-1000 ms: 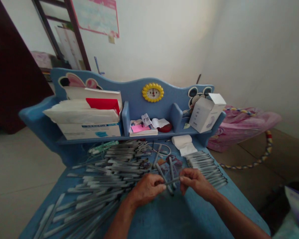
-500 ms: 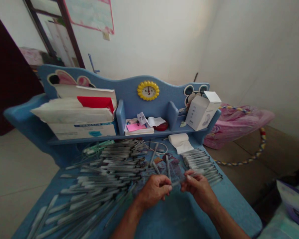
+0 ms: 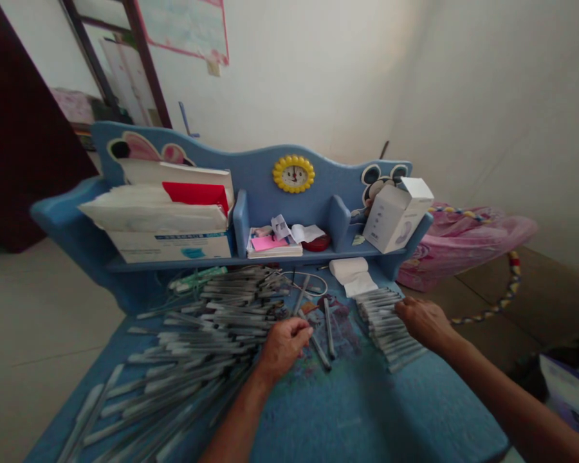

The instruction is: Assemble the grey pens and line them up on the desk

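Observation:
My left hand (image 3: 284,344) lies on the blue desk (image 3: 367,418) at the right edge of a big heap of grey pens (image 3: 207,334). Its fingers are curled, and what they pinch I cannot make out. Two loose pens (image 3: 327,321) lie just right of it. My right hand (image 3: 422,320) is stretched out to the right and rests on a neat row of grey pens (image 3: 383,318). Its fingers are bent down over a pen at the row's right side.
The desk's back shelf holds stacked papers and boxes (image 3: 166,218), a pink notepad (image 3: 269,243) and a tilted white box (image 3: 395,215). A yellow clock (image 3: 293,173) sits on the backboard and a white roll (image 3: 350,270) below the shelf. A pink bundle (image 3: 468,241) lies beyond the desk's right edge.
My hands have parted. The right hand carried the pen from the desk's middle out to the row on the right. The left hand moved back toward the heap.

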The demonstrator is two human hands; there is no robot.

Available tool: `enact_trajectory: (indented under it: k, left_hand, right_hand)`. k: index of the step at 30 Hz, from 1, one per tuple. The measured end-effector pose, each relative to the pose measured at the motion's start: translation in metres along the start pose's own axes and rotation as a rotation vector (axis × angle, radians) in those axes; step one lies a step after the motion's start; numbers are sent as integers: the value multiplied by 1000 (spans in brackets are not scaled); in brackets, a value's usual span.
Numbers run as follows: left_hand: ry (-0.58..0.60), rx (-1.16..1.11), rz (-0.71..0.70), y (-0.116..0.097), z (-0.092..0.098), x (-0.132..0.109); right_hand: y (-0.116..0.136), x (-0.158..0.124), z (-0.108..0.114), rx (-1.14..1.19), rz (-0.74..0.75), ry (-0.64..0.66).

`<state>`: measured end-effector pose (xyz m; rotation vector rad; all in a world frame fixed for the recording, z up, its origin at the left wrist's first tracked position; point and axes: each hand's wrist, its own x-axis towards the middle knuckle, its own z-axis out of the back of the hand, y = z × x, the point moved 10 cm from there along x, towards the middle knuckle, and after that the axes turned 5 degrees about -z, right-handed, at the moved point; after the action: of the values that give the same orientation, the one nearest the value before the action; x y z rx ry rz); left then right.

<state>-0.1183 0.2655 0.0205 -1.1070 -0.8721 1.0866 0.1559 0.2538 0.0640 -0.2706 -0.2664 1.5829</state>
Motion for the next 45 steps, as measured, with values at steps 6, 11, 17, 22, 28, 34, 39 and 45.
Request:
enact_trajectory:
  k: [6, 11, 17, 22, 28, 34, 39, 45]
  left_hand:
    - [-270, 13, -40, 3, 44, 0]
    - [-432, -3, -18, 10, 70, -3]
    - [-452, -34, -13, 16, 74, -4]
    - [-448, -13, -21, 17, 74, -5]
    - [-456, -7, -27, 16, 76, -6]
    - [-477, -13, -15, 14, 80, -8]
    - [-501, 2, -7, 13, 84, -10]
    - [-548, -27, -10, 20, 91, -11]
  right_hand:
    - [16, 6, -22, -16, 42, 63]
    - [16, 2, -31, 9, 48, 81]
    - [24, -2, -27, 35, 32, 66]
    - [74, -10, -9, 234, 112, 61]
    - [148, -12, 15, 394, 237, 117]
    - [183, -1, 29, 391, 257, 146]
    - [197, 4, 27, 358, 267, 156]
    - [208, 8, 28, 341, 255, 186]
